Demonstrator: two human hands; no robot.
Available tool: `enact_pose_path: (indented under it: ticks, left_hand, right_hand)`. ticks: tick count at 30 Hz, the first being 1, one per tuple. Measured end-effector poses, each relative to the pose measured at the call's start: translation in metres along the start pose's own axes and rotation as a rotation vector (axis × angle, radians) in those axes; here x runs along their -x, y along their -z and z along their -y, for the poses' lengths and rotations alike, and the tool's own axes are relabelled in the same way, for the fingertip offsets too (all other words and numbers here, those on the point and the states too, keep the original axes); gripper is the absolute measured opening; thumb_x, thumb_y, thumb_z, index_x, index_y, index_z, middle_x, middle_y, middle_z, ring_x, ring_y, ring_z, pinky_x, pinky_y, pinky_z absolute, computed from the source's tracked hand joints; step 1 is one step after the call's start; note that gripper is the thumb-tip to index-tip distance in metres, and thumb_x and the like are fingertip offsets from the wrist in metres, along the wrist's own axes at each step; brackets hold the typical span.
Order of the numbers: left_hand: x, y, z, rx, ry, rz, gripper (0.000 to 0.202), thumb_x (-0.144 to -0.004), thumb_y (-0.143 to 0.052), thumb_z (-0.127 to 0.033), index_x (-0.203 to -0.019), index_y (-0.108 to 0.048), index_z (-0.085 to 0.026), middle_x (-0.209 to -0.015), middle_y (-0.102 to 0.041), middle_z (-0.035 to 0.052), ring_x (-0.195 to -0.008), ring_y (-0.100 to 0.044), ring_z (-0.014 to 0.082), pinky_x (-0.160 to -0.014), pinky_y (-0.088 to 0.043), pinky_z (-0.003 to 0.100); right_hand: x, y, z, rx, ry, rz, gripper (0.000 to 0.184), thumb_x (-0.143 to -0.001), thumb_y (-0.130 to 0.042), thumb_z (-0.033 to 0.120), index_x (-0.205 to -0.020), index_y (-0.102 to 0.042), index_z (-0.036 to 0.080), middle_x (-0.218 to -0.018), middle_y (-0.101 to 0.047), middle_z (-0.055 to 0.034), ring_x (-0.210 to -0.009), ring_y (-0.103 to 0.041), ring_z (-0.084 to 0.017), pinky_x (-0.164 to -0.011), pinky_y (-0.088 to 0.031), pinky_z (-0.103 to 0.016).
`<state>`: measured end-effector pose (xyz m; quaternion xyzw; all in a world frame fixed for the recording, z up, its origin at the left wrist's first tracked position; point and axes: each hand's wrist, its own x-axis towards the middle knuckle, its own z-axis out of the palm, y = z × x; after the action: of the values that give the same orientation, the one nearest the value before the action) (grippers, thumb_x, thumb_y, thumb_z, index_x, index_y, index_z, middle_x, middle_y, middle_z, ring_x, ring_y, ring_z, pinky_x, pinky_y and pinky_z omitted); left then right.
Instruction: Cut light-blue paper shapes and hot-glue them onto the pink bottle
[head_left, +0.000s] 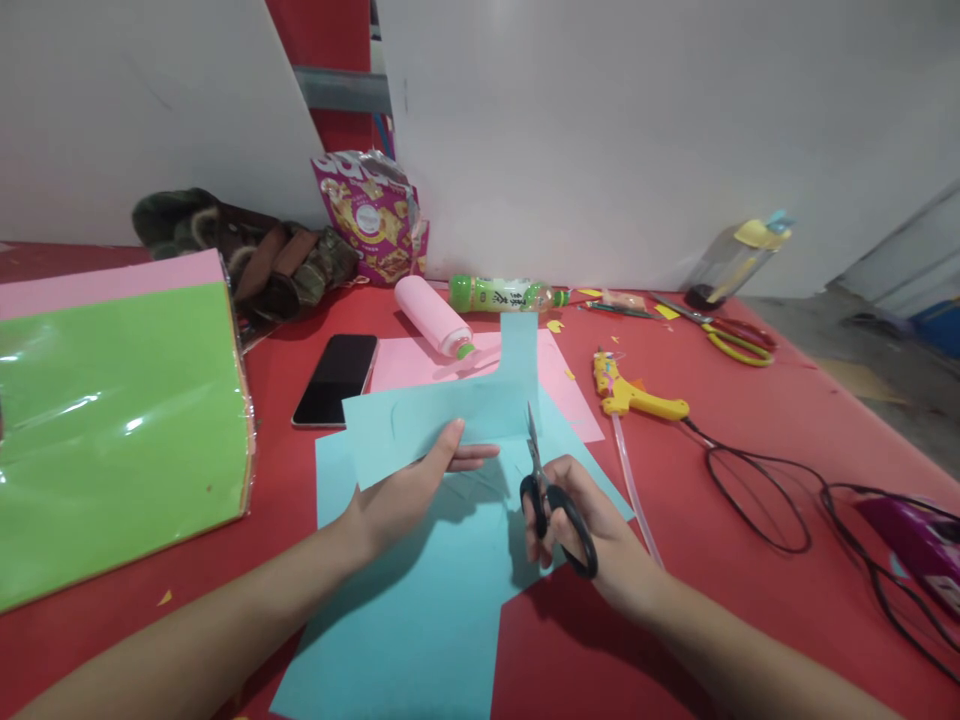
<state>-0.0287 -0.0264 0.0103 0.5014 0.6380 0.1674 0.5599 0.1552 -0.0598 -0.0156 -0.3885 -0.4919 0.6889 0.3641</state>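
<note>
My left hand point(420, 480) grips a cut piece of light blue paper point(435, 410), thumb on top and fingers beneath. A narrow strip of this piece sticks up at its right end. In my right hand point(592, 530) is a pair of black-handled scissors point(534, 470), fingers through the loops. The blades point up beside the right edge of the held paper; whether they touch it I cannot tell. Below both hands lie larger light blue sheets point(405, 610), partly over a pink sheet point(562, 390).
A phone point(336, 380), a pink-wrapped bottle point(433, 315) and a green-labelled bottle point(506, 294) lie beyond the paper. To the right are a yellow glue gun point(634, 395) with a black cord and yellow-handled scissors point(739, 345). Packed coloured paper point(120, 430) lies left.
</note>
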Motion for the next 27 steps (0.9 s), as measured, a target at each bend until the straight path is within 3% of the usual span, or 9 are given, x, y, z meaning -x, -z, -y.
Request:
enact_pose_path:
  ticks: [9, 27]
  left_hand:
    - [0.0018, -0.0013, 0.0020, 0.034, 0.014, 0.024, 0.055, -0.079, -0.021, -0.062, -0.098, -0.064, -0.034, -0.106, -0.064, -0.0055, -0.103, -0.053, 0.0230, -0.088, -0.040, 0.032]
    - [0.0030, -0.0004, 0.0038, 0.025, 0.012, 0.000, 0.048, -0.079, -0.025, -0.059, -0.094, -0.065, -0.036, -0.106, -0.064, -0.0070, -0.108, -0.049, 0.0249, -0.095, -0.031, 0.037]
  right_hand:
    - [0.0007, -0.0006, -0.0024, -0.021, 0.022, 0.009, 0.038, -0.073, -0.054, 0.052, -0.078, -0.033, 0.021, -0.067, -0.044, 0.0072, -0.051, -0.050, -0.005, -0.047, -0.037, -0.018]
    - [0.0004, -0.0036, -0.0008, 0.000, -0.045, -0.055, 0.042, -0.068, -0.057, 0.055, -0.074, -0.032, 0.022, -0.059, -0.045, 0.0083, -0.045, -0.049, -0.007, -0.043, -0.035, -0.020]
